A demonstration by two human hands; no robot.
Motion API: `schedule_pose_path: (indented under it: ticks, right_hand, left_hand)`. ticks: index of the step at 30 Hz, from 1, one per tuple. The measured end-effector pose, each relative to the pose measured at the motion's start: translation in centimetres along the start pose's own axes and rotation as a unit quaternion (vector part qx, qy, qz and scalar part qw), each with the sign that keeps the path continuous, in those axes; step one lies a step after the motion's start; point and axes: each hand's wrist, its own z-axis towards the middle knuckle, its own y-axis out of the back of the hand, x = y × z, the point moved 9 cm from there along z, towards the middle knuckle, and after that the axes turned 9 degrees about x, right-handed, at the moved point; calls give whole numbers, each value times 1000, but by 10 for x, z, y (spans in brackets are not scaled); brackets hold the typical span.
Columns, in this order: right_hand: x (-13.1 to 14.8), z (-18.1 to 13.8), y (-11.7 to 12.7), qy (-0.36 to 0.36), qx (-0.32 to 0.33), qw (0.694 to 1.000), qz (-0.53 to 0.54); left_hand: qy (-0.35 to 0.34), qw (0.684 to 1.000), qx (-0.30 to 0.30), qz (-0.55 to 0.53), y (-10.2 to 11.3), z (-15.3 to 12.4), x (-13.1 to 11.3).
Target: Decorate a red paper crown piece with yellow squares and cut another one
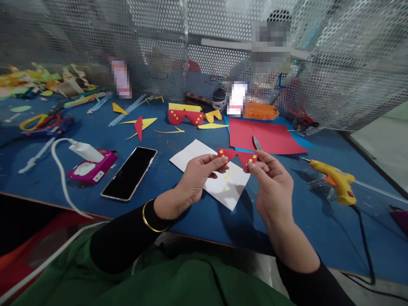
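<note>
Head view: left hand (198, 175) and right hand (274, 187) each pinch one end of the red cutout (243, 156) over the paper (219, 189), its long axis between them, roughly along the tabletop's (204, 225) front edge.

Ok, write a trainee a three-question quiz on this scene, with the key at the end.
1. Multiple choice: what do the left hand and right hand hold between them?
(a) a glue gun
(b) a red cutout with yellow squares
(c) a pair of scissors

2. True or false: the black-screened smartphone lies to the left of the white sheet.

3. Fill in the blank: the small pieces scattered on the white sheet are ____ in colour.

Key: 1. b; 2. true; 3. yellow.
</note>
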Motion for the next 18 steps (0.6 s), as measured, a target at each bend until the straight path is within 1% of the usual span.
schedule_pose_path:
  ticks: [8,15,18]
  right_hand:
    - [1,0,2,13,-5,1000,0]
    - [2,2,6,11,-7,1000,5]
    - [1,1,5,8,-2,1000,-1]
  left_hand:
    - [-11,1000,-2,-4,0,-1,-2]
    - [-23,999,-29,-28,7,1,-5]
    - [-26,999,-30,-18,7,0,-7]
